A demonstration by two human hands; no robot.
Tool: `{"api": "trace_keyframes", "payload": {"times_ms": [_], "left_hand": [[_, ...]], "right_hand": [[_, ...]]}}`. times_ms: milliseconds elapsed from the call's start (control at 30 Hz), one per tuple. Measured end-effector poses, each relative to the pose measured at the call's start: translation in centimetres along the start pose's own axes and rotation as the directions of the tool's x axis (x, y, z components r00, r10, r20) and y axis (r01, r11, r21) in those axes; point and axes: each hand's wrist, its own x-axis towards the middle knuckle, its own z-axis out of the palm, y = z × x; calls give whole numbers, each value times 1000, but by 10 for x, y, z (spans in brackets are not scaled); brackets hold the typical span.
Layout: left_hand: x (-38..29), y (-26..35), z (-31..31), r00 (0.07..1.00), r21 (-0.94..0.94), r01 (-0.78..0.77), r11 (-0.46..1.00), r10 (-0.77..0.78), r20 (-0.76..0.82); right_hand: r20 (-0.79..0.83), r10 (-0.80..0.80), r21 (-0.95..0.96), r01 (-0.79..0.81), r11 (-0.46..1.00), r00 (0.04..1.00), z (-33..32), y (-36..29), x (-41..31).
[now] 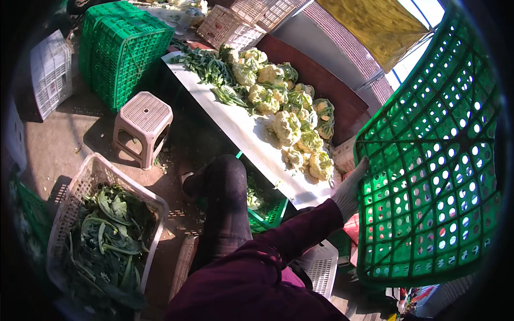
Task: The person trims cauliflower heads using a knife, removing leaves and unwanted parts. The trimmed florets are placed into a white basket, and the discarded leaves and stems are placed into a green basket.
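Note:
My left hand (351, 190), in what looks like a light knitted glove with a ribbed cuff, reaches out from a maroon sleeve. It grips the near-left edge of a big green plastic crate (425, 168), which is raised and tilted at the right. The crate's edge hides the fingers in part. My right hand is out of view. Left of the crate, a pile of cauliflowers (287, 126) with trimmed leaves lies on a white-topped table (225, 120). Loose green leaves (215, 72) are heaped at the table's far end.
A pale plastic crate (158, 240) full of cut leaves (112, 228) stands at lower left. Beyond it are a plastic stool (146, 112) and stacked green crates (124, 52). Another green crate (267, 220) with trimmings sits under the table edge, beside my knee. Pale crates (229, 30) stand behind the table.

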Motion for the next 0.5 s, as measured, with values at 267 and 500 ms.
{"api": "trace_keyframes", "payload": {"times_ms": [267, 500], "left_hand": [[-89, 207, 20, 687, 350, -670, 654, 725, -41], [-241, 342, 37, 361, 480, -822, 305, 932, 25]], "right_hand": [[674, -263, 421, -66, 905, 690, 202, -56, -24], [393, -608, 774, 108, 623, 690, 269, -182, 131]]}}
